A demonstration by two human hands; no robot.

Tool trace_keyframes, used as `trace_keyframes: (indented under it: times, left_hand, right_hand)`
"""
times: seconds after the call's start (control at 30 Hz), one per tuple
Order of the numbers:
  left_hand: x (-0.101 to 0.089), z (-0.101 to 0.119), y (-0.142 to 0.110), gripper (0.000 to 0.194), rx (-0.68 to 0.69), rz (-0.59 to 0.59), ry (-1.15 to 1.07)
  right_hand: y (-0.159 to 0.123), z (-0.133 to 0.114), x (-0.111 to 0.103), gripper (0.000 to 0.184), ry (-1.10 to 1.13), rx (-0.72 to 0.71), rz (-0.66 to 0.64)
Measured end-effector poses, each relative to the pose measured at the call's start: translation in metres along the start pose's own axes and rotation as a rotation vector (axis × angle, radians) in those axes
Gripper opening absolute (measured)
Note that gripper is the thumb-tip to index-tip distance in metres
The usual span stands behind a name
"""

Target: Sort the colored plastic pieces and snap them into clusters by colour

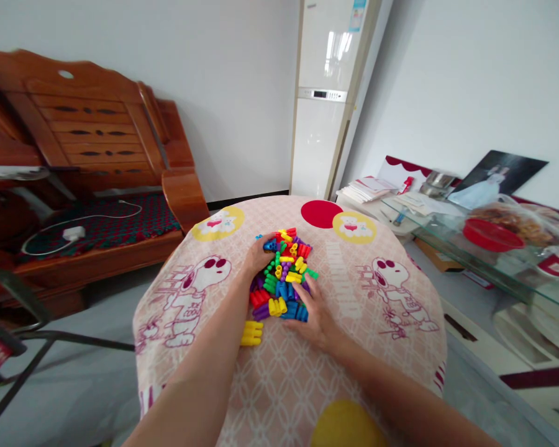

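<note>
A heap of small plastic toy building blocks [279, 273] in red, yellow, green, blue and purple lies in the middle of a round table. My left hand [256, 256] curves along the far left side of the heap, its fingers reaching toward a dark blue block [270, 245]. On the near right side, my right hand [315, 316] lies with its fingers spread, touching the blue and purple blocks. Neither hand grips a block that I can make out. A yellow block [251, 333] sits apart, beside my left forearm and partly covered by it.
A pink patterned tablecloth [279, 397] covers the table. To the left stands a wooden bench [93, 136] with a white charger and cable. At right, a glass-topped cabinet [484, 261] bears papers, a red bowl and a plastic bag. A tall white appliance [319, 136] stands behind.
</note>
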State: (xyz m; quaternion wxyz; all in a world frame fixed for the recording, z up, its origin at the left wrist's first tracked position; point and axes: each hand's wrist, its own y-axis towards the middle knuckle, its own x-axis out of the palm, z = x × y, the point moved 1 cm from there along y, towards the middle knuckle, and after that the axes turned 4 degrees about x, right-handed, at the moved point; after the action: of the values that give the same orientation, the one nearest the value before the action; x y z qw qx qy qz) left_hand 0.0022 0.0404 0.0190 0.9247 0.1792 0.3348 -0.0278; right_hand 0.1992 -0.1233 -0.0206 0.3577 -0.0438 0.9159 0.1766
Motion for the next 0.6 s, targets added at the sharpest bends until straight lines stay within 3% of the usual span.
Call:
trace_keyframes:
  times: [0.13, 0.3, 0.43, 0.5, 0.6]
  left_hand:
    - [-0.014, 0.006, 0.007, 0.065, 0.006, -0.055, -0.104]
    - [-0.053, 0.006, 0.007, 0.059, 0.020, 0.022, -0.073]
    - [-0.064, -0.009, -0.010, 0.054, -0.149, 0.096, 0.141]
    - [-0.057, -0.018, -0.019, 0.054, -0.215, 0.078, 0.182]
    - [-0.041, -0.030, -0.020, 0.056, -0.208, 0.097, 0.194]
  right_hand:
    - [0.027, -0.017, 0.024, 0.081, 0.007, -0.033, 0.079]
    - [0.041, -0.026, 0.008, 0.061, 0.052, -0.103, 0.096]
    - [0.058, -0.003, -0.025, 0.051, 0.120, -0.014, 0.247]
    - [0.074, 0.017, -0.039, 0.051, 0.120, 0.041, 0.303]
    - [0.098, 0.047, -0.051, 0.052, 0.125, 0.114, 0.321]
